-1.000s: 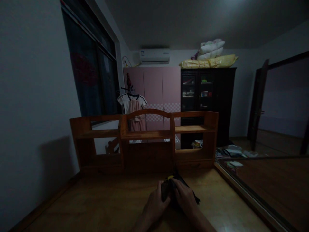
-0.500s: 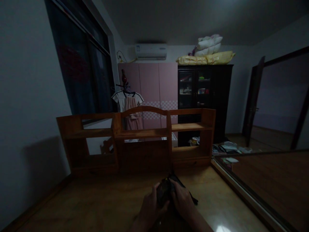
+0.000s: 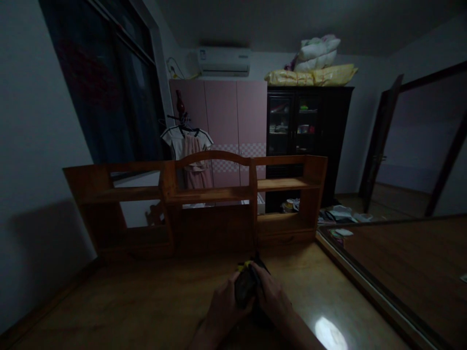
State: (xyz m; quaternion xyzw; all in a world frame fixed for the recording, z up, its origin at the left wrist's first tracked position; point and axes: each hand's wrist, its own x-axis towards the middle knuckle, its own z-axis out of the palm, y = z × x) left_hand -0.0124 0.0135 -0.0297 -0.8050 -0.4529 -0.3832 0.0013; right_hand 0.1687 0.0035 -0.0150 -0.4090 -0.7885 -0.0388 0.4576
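Both my hands meet over a small dark object (image 3: 245, 286) with a bit of yellow at its top, low in the middle of the wooden desk (image 3: 153, 301). My left hand (image 3: 222, 310) curls round its left side and my right hand (image 3: 274, 302) wraps its right side. The room is dim and I cannot make out what the object is.
A wooden shelf unit (image 3: 204, 199) stands along the desk's back edge. A raised wooden frame (image 3: 368, 282) borders the desk on the right. Beyond are a pink wardrobe (image 3: 226, 121), a dark glass cabinet (image 3: 302, 131) topped with bundles, hanging clothes (image 3: 188, 146) and an open door (image 3: 379, 141).
My view has shifted right and slightly down, so the shelf sits further left. Both hands stay closed on the dark object, drawn a little closer to me. A light reflection shows on the desk.
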